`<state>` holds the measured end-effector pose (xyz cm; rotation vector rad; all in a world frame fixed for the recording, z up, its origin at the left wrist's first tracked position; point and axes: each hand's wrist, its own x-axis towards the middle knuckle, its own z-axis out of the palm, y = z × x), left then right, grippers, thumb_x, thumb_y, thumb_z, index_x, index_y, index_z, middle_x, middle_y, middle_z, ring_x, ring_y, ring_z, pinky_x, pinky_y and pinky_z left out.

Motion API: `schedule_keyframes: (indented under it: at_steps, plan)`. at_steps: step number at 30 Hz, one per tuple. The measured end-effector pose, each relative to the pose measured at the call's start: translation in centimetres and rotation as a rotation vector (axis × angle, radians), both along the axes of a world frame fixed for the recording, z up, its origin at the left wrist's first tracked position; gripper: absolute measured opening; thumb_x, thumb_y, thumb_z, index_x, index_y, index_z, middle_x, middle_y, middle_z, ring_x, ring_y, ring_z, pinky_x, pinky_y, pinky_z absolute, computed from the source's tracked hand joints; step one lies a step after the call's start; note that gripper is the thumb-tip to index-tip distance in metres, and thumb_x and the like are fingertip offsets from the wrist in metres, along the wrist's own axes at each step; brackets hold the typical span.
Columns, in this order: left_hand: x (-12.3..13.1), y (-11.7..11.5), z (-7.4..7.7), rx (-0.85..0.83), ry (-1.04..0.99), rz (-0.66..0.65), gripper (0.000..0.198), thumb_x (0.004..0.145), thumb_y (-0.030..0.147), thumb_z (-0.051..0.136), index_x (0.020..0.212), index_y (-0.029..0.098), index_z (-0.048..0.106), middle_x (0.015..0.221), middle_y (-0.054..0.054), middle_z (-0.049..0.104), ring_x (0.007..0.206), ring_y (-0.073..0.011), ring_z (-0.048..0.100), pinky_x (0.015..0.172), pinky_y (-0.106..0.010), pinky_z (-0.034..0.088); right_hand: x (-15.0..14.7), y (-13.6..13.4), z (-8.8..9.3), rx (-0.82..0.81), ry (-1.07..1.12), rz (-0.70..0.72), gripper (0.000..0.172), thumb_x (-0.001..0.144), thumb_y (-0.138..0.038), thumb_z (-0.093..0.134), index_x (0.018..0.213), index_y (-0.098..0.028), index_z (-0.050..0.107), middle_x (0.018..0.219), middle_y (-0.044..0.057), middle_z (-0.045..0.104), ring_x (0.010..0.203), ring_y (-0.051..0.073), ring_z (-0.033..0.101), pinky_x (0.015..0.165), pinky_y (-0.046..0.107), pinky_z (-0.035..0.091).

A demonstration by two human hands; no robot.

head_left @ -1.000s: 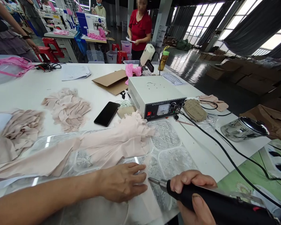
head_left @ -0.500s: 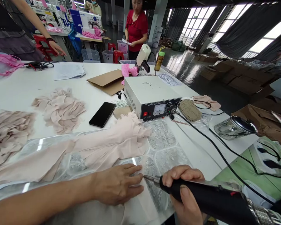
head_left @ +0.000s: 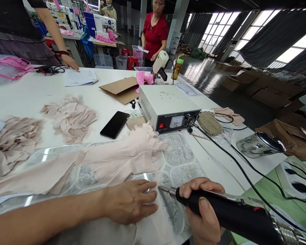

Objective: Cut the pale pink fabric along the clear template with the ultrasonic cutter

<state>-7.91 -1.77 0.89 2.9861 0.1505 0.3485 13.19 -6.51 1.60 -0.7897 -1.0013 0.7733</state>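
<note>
My left hand (head_left: pixel 131 202) lies flat on a sheet of pale pink fabric (head_left: pixel 149 228), its fingers slightly apart. My right hand (head_left: pixel 205 207) is wrapped round a black ultrasonic handpiece (head_left: pixel 236 212) with a narrow metal tip. The tip points left, close to my left fingertips, by the fabric's edge; whether it touches the fabric I cannot tell. Beneath the fabric is a clear template sheet (head_left: pixel 180 148) with rounded outlines. A heap of pale strips (head_left: pixel 135 146) is bunched just beyond my left hand.
A white control box (head_left: pixel 168 100) stands ahead, its black cable (head_left: pixel 234 161) running to the right. Nearby are a phone (head_left: pixel 114 125), a lidded glass jar (head_left: pixel 257 144), cardboard (head_left: pixel 121 89) and more fabric heaps (head_left: pixel 71 117). Co-workers stand across the table.
The handpiece tip has shifted slightly up and away from my left fingers. A co-worker's hand at the far left has come down onto the papers. The view has turned a little left.
</note>
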Motion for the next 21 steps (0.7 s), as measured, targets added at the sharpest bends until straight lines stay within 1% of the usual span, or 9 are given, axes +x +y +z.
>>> schedule_keyframes:
  at_steps: [4, 9, 12, 14, 15, 17, 19, 21]
  plan:
    - [0.0, -0.1, 0.0, -0.01, 0.002, 0.0, 0.027, 0.095, 0.02, 0.05, 0.115, 0.013, 0.067, 0.113, -0.014, 0.067, 0.116, -0.0299, 0.061, 0.114, -0.04, 0.037, 0.2, 0.0, 0.0, 0.003, -0.018, 0.011, 0.007, 0.089, -0.024, 0.056, 0.095, -0.024, 0.052, 0.082, -0.002, 0.051, 0.06, 0.012, 0.058, 0.056, 0.032, 0.056]
    - [-0.1, -0.1, -0.4, -0.039, 0.034, 0.008, 0.029, 0.095, 0.021, 0.052, 0.118, 0.012, 0.066, 0.117, -0.013, 0.067, 0.116, -0.0314, 0.06, 0.114, -0.041, 0.036, 0.2, 0.3, 0.4, 0.019, -0.023, 0.039, 0.005, 0.088, -0.022, 0.057, 0.091, -0.024, 0.053, 0.081, -0.003, 0.052, 0.058, 0.011, 0.057, 0.055, 0.031, 0.055]
    - [-0.5, 0.0, -0.3, -0.091, -0.018, 0.011, 0.029, 0.099, 0.025, 0.05, 0.121, 0.012, 0.064, 0.125, -0.014, 0.063, 0.126, -0.0303, 0.055, 0.115, -0.039, 0.036, 0.3, 0.3, 0.5, 0.022, 0.048, -0.043, 0.01, 0.085, -0.024, 0.058, 0.094, -0.024, 0.055, 0.081, -0.002, 0.052, 0.057, 0.011, 0.056, 0.053, 0.031, 0.054]
    - [-1.0, -0.2, 0.2, -0.126, -0.063, 0.027, 0.032, 0.101, 0.029, 0.05, 0.126, 0.013, 0.06, 0.135, -0.016, 0.057, 0.134, -0.0299, 0.047, 0.115, -0.039, 0.036, 0.8, 0.1, 0.4, 0.008, 0.126, -0.124, 0.012, 0.08, -0.025, 0.058, 0.093, -0.023, 0.057, 0.08, -0.002, 0.051, 0.055, 0.011, 0.055, 0.052, 0.031, 0.052]
    - [-1.3, -0.4, 0.5, -0.143, -0.083, 0.056, 0.033, 0.102, 0.03, 0.049, 0.129, 0.012, 0.058, 0.137, -0.017, 0.055, 0.135, -0.0298, 0.046, 0.114, -0.04, 0.038, 1.2, 0.0, 0.3, -0.012, 0.169, -0.164, 0.012, 0.078, -0.024, 0.058, 0.09, -0.023, 0.057, 0.079, -0.003, 0.051, 0.055, 0.011, 0.055, 0.052, 0.03, 0.052]
    - [-2.0, -1.3, 1.2, -0.185, -0.111, 0.162, 0.033, 0.103, 0.027, 0.047, 0.131, 0.012, 0.054, 0.132, -0.018, 0.058, 0.127, -0.0282, 0.053, 0.107, -0.04, 0.044, 2.2, -0.3, -0.2, -0.056, 0.248, -0.234, 0.012, 0.074, -0.023, 0.059, 0.086, -0.024, 0.057, 0.077, -0.003, 0.051, 0.054, 0.011, 0.054, 0.052, 0.03, 0.05]
    - [-2.6, -2.6, 1.6, -0.245, -0.116, 0.283, 0.028, 0.102, 0.022, 0.044, 0.128, 0.015, 0.053, 0.117, -0.015, 0.063, 0.107, -0.0239, 0.063, 0.095, -0.036, 0.051, 3.3, -0.6, -0.7, -0.081, 0.31, -0.292, 0.013, 0.073, -0.023, 0.06, 0.084, -0.025, 0.056, 0.077, -0.004, 0.052, 0.055, 0.011, 0.053, 0.054, 0.03, 0.049]
    - [-2.9, -4.3, 1.7, -0.31, -0.097, 0.381, 0.025, 0.101, 0.024, 0.046, 0.123, 0.017, 0.054, 0.107, -0.012, 0.064, 0.091, -0.0212, 0.064, 0.083, -0.032, 0.053, 4.3, -1.0, -1.1, -0.084, 0.352, -0.325, 0.013, 0.073, -0.024, 0.061, 0.085, -0.026, 0.056, 0.077, -0.005, 0.053, 0.057, 0.011, 0.053, 0.056, 0.03, 0.049]
